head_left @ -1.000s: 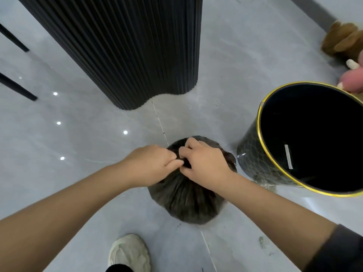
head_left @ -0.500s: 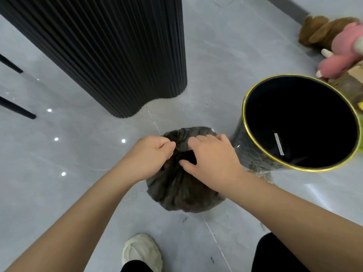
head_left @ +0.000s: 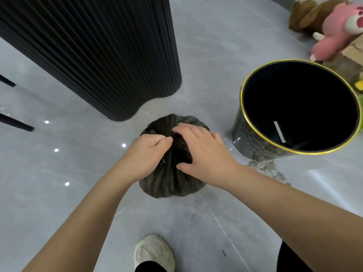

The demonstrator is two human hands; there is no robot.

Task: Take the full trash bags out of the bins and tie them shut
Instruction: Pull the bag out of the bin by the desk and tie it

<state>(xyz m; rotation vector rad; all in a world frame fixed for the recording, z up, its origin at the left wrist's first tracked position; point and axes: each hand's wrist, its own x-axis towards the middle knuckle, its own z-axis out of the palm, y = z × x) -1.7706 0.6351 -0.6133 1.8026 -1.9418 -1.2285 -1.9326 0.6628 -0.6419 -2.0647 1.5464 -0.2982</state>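
Note:
A full dark grey trash bag (head_left: 169, 185) sits on the grey tiled floor, its top gathered into pleats. My left hand (head_left: 146, 154) pinches the gathered neck of the bag from the left. My right hand (head_left: 204, 152) lies over the bag's top from the right, fingers spread and relaxed, fingertips and thumb touching the plastic. To the right stands a black bin (head_left: 255, 146) with a gold rim, its inside dark and without a bag.
A tall black fluted column (head_left: 102, 55) stands behind the bag on the left. Plush toys (head_left: 334, 34) and a cardboard box (head_left: 351, 54) lie at the back right. Thin black furniture legs (head_left: 15, 124) show at the left edge. My shoe (head_left: 153, 252) is at the bottom.
My right hand has let go of the bag's neck and spread its fingers over the top. My left hand keeps its pinch. The view has shifted, showing more of the bin and toys.

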